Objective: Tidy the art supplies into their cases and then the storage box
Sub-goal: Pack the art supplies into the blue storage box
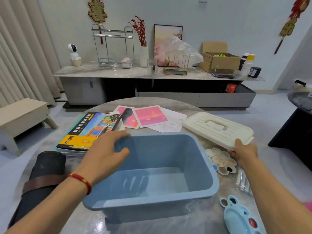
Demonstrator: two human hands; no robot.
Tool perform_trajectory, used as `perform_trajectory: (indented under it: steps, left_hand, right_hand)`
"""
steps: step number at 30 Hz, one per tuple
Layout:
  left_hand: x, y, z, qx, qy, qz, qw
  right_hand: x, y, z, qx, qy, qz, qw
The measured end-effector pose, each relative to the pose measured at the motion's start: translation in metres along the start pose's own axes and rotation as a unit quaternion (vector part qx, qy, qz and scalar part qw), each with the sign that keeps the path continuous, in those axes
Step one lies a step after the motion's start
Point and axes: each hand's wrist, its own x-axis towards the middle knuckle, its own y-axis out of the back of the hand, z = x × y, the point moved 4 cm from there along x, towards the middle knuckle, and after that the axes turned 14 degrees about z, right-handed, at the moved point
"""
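The colourful box (pixel 91 130) lying on the left of the table (pixel 168 222) carries "mgR" in black on its yellow near corner. A black band up its cover reads "Oil Pastel" beside Chinese characters too blurred to read.

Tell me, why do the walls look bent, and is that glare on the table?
Head view: the wide-angle lens bows the curtains and walls at the edges; ceiling light glares off the glossy table near the blue box; the blue palette at the bottom looks soft.

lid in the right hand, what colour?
White lid, gripped by the right hand; head view.
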Motion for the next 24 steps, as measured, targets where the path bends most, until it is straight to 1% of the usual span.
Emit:
perform_trajectory:
  steps: [3,6,8,9,10,11,12,13,14,15,16,17,18,20,22,24]
  left_hand:
    - [-0.003,0.012,-0.009,-0.066,0.049,0.062,0.995]
    - [-0.011,0.029,-0.026,-0.166,0.140,0.120,0.969]
    - [-0.016,0.042,-0.048,-0.177,0.175,0.154,0.956]
    - [-0.018,0.048,-0.062,-0.157,0.192,0.159,0.956]
    - [-0.023,0.054,-0.077,-0.127,0.207,0.156,0.957]
    - [-0.026,0.058,-0.092,-0.064,0.209,0.144,0.965]
    - [-0.031,0.062,-0.109,0.037,0.199,0.118,0.972]
    - [-0.036,0.059,-0.125,0.159,0.191,0.070,0.966]
    - [-0.044,0.054,-0.141,0.252,0.212,0.015,0.944]
    - [-0.055,0.050,-0.155,0.300,0.252,-0.036,0.920]
    - [-0.062,0.042,-0.164,0.308,0.283,-0.065,0.906]
    - [-0.068,0.038,-0.170,0.301,0.300,-0.074,0.902]
    - [-0.070,0.033,-0.173,0.290,0.301,-0.070,0.906]
    - [-0.066,0.034,-0.176,0.264,0.297,-0.040,0.917]
    - [-0.061,0.043,-0.174,0.225,0.308,-0.015,0.924]
    - [-0.058,0.058,-0.163,0.192,0.316,0.012,0.929]
  right_hand:
    - [0.018,-0.006,0.007,-0.170,0.087,0.004,0.982]
    - [0.020,-0.008,0.007,-0.281,0.139,0.004,0.950]
    - [0.007,-0.005,0.001,-0.342,0.179,0.003,0.922]
    - [0.012,-0.009,0.002,-0.353,0.197,-0.011,0.914]
    - [0.000,-0.010,-0.003,-0.354,0.216,-0.026,0.910]
    - [-0.015,-0.009,-0.011,-0.353,0.233,-0.038,0.905]
    - [-0.031,-0.009,-0.016,-0.341,0.245,-0.055,0.906]
    - [-0.046,-0.009,-0.021,-0.321,0.255,-0.070,0.909]
    - [-0.063,-0.008,-0.028,-0.297,0.259,-0.086,0.915]
    - [-0.079,-0.009,-0.033,-0.270,0.260,-0.104,0.921]
    - [-0.092,-0.009,-0.038,-0.245,0.252,-0.126,0.928]
    - [-0.106,-0.010,-0.040,-0.219,0.241,-0.154,0.933]
    - [-0.120,-0.009,-0.045,-0.199,0.238,-0.175,0.935]
    - [-0.146,-0.005,-0.054,-0.174,0.271,-0.194,0.926]
    - [-0.168,0.003,-0.064,-0.159,0.319,-0.187,0.916]
    - [-0.193,0.013,-0.076,-0.126,0.346,-0.191,0.910]
